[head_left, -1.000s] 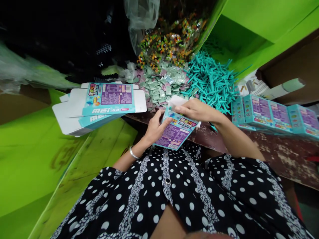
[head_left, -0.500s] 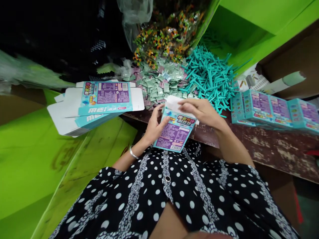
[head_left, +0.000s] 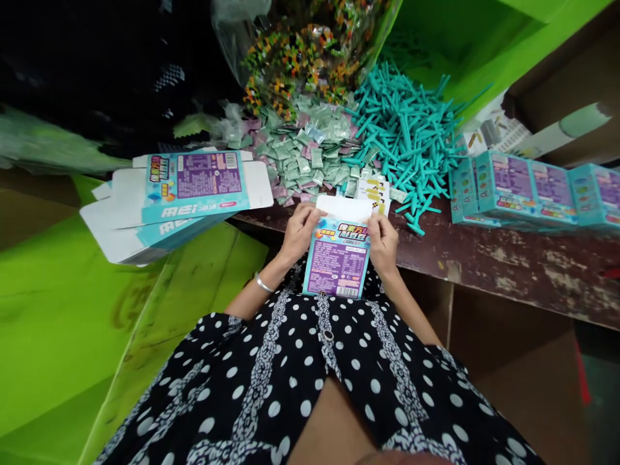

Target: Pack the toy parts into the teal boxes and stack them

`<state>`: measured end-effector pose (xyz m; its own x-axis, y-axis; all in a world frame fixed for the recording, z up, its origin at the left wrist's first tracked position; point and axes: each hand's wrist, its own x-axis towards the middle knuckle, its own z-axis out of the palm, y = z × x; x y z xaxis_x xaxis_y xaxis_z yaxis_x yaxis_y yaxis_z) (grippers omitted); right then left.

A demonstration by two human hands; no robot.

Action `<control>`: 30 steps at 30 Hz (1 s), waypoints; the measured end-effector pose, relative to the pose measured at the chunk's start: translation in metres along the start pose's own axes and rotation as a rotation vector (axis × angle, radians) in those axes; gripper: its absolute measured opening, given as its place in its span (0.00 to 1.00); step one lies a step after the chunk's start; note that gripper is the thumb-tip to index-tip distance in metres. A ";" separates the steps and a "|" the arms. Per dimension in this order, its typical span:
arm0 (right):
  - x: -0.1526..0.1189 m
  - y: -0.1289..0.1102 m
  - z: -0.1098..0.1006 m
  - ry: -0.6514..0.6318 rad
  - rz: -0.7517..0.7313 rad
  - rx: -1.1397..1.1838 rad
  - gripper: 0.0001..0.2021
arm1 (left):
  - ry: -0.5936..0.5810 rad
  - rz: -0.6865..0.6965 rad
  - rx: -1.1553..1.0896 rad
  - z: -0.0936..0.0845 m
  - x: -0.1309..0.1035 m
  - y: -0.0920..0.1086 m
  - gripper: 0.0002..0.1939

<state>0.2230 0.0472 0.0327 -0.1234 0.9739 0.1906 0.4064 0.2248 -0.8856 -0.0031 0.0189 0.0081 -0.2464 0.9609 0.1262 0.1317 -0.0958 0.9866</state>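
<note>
Between my two hands is a blue and purple printed carton (head_left: 338, 261), its white top flap raised. My left hand (head_left: 299, 231) is closed on its upper left edge, thumb in front. At the upper right edge my right hand (head_left: 383, 240) pinches the carton. Just behind the flap a white printed card with yellow shapes (head_left: 374, 192) lies at the table edge. Beyond are a heap of small green and pink sachets (head_left: 300, 155) and a pile of teal plastic sticks (head_left: 407, 129).
Flattened cartons (head_left: 184, 194) lie stacked on the left. Filled-out cartons (head_left: 513, 187) stand in a row on the right of the worn brown table (head_left: 508, 268). Bags of orange and green pieces (head_left: 300, 61) sit at the back, near a green box wall (head_left: 465, 39).
My right hand has moved from above the flap down to the carton's right edge and grips it. The carton now stands straighter. The printed card has come into sight behind it.
</note>
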 end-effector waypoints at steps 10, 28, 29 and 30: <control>0.020 0.004 -0.005 -0.140 -0.110 0.477 0.27 | -0.092 0.055 -0.139 -0.007 0.015 0.029 0.32; 0.058 -0.056 -0.053 -0.823 -0.089 0.005 0.27 | -0.405 0.162 0.028 -0.038 0.023 0.060 0.16; 0.053 -0.054 -0.054 -0.827 -0.108 -0.024 0.29 | -0.457 0.166 0.012 -0.041 0.021 0.059 0.15; 0.048 -0.052 -0.055 -0.832 -0.135 -0.062 0.31 | -0.508 0.166 -0.002 -0.044 0.018 0.057 0.15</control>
<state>0.2461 0.0843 0.1114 -0.7911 0.6030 -0.1023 0.3862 0.3628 -0.8481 -0.0427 0.0196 0.0710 0.2737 0.9375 0.2149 0.1276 -0.2569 0.9580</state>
